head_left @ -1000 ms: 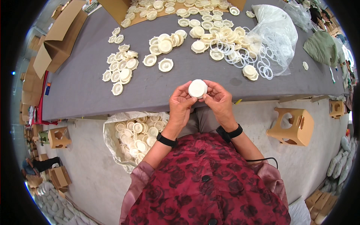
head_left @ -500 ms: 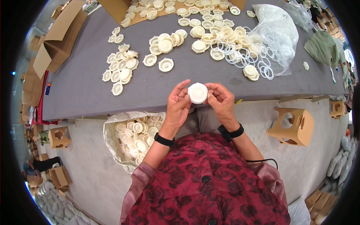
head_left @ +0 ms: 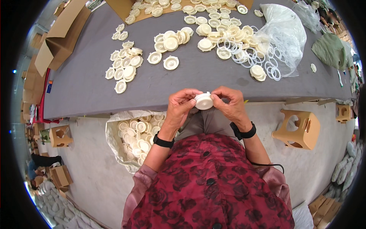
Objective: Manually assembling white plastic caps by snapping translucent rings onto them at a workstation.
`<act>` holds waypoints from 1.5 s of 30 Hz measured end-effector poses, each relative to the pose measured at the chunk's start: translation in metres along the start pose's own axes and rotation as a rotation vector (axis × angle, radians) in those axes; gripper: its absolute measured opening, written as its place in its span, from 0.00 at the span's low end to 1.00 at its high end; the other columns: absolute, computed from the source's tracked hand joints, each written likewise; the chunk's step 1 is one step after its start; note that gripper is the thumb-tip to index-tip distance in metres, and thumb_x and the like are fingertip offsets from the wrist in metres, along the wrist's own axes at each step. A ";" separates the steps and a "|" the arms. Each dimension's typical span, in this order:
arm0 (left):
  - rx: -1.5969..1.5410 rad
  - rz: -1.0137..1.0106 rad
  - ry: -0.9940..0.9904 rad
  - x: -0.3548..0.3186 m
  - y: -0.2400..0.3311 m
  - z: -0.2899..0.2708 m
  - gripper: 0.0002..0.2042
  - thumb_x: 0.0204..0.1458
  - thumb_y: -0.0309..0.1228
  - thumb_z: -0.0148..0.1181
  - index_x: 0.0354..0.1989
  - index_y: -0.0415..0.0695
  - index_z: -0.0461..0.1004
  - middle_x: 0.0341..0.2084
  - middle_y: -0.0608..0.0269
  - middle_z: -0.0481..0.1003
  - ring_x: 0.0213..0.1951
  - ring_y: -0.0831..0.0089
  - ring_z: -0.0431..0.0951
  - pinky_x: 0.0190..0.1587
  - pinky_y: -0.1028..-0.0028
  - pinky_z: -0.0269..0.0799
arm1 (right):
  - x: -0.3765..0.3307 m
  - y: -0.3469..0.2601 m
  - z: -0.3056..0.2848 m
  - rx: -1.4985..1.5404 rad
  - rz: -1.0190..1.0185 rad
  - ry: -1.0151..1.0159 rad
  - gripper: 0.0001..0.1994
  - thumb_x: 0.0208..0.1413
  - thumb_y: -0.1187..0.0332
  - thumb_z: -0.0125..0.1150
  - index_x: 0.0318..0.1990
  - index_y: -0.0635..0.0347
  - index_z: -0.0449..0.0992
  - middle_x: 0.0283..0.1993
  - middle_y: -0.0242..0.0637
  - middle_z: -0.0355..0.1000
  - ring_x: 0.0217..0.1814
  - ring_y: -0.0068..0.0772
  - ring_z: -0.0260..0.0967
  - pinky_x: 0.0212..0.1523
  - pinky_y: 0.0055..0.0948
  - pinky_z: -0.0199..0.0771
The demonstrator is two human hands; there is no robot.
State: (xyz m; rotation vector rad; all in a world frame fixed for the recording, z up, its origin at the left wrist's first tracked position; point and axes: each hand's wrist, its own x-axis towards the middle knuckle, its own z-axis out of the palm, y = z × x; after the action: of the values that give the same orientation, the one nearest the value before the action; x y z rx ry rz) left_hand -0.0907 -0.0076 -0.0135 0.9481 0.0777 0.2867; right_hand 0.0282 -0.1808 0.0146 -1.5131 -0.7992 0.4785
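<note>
A round cream plastic cap (head_left: 204, 102) is held between my two hands, just off the table's front edge and above my lap. My left hand (head_left: 182, 107) pinches its left side with thumb and fingers. On the other side, my right hand (head_left: 230, 103) grips the rim the same way. The cap is tilted, so its side wall shows along with its face. Beyond my hands, similar caps (head_left: 170, 62) lie in loose groups on the grey-covered table (head_left: 152, 89). Translucent white rings (head_left: 272, 70) spill from a clear plastic bag (head_left: 286, 34) at the right.
An open white sack (head_left: 112, 141) full of caps stands on the floor at my left. A tan plastic stool (head_left: 299, 129) stands at the right. At the table's far side is a cardboard box (head_left: 118, 9) with caps; another open carton (head_left: 63, 38) sits far left.
The cap has tipped from facing up to showing its side wall, and sits slightly lower. My left fingers have curled in closer around its rim.
</note>
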 end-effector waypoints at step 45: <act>0.829 -0.101 -0.116 0.014 0.047 0.017 0.05 0.49 0.23 0.59 0.31 0.34 0.77 0.24 0.62 0.76 0.27 0.79 0.72 0.30 0.76 0.66 | -0.005 -0.010 0.013 0.048 0.060 -0.128 0.04 0.59 0.76 0.56 0.35 0.68 0.71 0.31 0.36 0.68 0.28 0.27 0.69 0.27 0.29 0.67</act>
State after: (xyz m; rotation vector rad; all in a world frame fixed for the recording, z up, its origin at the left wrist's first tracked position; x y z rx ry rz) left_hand -0.0842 0.0088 0.0348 1.7750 0.1425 0.0957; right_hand 0.0130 -0.1760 0.0223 -1.4763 -0.8378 0.6397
